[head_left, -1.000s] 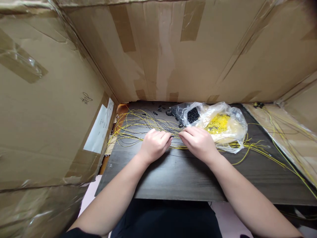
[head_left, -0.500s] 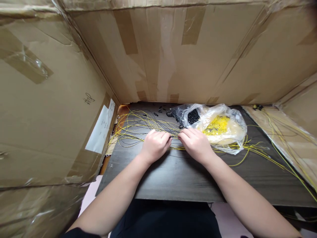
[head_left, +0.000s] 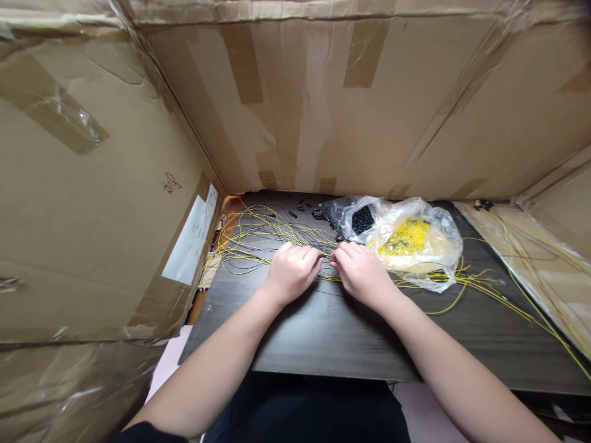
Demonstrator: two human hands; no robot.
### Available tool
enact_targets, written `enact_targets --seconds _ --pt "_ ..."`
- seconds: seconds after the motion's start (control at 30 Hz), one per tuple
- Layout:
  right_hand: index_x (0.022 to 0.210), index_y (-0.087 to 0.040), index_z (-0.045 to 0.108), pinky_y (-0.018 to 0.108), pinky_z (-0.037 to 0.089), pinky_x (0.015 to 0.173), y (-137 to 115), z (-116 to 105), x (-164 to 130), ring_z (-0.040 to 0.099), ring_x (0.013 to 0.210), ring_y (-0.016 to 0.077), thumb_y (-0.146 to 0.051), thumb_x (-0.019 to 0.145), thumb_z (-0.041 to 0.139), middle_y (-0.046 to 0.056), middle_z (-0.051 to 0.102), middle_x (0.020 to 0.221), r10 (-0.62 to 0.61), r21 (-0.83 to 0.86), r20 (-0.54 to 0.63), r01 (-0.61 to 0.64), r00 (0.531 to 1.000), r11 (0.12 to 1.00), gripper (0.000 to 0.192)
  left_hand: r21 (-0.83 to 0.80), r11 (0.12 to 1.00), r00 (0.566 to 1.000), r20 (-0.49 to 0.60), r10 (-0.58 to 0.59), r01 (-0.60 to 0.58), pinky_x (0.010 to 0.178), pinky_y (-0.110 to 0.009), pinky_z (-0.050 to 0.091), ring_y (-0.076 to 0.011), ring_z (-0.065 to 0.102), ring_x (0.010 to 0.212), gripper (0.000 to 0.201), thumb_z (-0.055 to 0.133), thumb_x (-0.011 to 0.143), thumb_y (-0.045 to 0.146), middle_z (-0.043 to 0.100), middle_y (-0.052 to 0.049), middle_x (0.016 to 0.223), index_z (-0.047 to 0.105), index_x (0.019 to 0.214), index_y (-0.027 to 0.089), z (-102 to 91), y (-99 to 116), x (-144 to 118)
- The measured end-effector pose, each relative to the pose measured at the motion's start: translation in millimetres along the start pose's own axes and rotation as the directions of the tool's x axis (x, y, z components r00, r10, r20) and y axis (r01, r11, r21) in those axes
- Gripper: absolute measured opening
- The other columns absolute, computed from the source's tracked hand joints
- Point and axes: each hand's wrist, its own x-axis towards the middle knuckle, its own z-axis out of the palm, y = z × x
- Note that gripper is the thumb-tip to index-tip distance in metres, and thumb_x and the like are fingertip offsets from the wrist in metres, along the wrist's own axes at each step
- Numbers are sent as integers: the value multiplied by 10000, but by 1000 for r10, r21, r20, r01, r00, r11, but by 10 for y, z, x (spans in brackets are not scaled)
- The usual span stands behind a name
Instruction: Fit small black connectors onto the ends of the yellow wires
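Cardboard walls (head_left: 351,104) close in the dark table (head_left: 323,332) on three sides; its near half lies bare. Mid-table, the yellow wires (head_left: 258,237) run under the left hand (head_left: 290,274) and right hand (head_left: 362,274), both pinching strands, fingertips nearly meeting.

Left hand (head_left: 292,272) and right hand (head_left: 361,273) fingertip-close on yellow cords (head_left: 258,237) — dark table (head_left: 323,332).
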Motion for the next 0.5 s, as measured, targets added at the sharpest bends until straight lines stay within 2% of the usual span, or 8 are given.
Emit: enact_targets --seconds 0.3,0.5 --pt "876 -165 569 337 360 746 81 -99 -6 500 833 215 -220 994 447 79 587 871 27 59 -55 -23 998 998 179 -53 998 996 -88 20 -24 670 -341 324 -154 632 697 135 558 947 280 709 -13 769 640 910 180 -45 10 17" --pt "877 -171 562 338 369 746 110 -116 -22 502 829 219 -227 992 446 83 586 880 42 52 -73 -38 996 998 173 -68 998 995 -95 2 -9 679 -343 340 -150 640 698 121 570 933 266 721 -14 775 654 908 181 -85 19 28"
